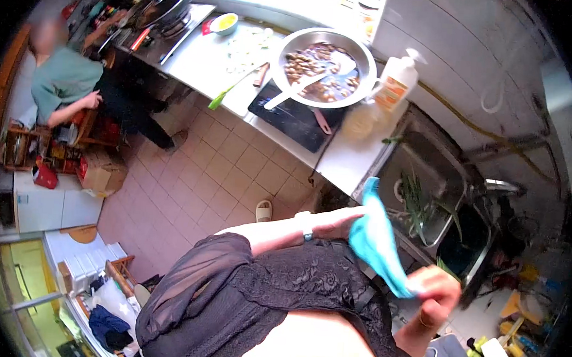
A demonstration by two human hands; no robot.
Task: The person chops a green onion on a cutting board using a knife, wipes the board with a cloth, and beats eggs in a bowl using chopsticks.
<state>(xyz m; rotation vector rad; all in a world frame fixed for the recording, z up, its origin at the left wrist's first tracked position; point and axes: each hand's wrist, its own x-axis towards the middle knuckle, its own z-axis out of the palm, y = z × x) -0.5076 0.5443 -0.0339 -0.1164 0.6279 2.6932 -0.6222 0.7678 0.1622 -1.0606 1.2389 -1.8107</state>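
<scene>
A turquoise cloth (379, 242) is stretched between my two hands, in front of my body beside the sink. My left hand (343, 222), with a band on its wrist, is at the cloth's upper left edge, its fingers partly hidden behind the fabric. The cloth's lower right end is gripped in the curled fingers of my right hand (435, 290). Close by, the metal sink (425, 151) holds long green leaves (414, 203).
A steel bowl (369, 64) of brown food with a spoon stands on the counter (349, 157), near a pump bottle (397, 80) and a black board (296, 123). Another person (66, 83) is at the left by the stove (174, 31). Boxes (103, 170) stand on a cabinet.
</scene>
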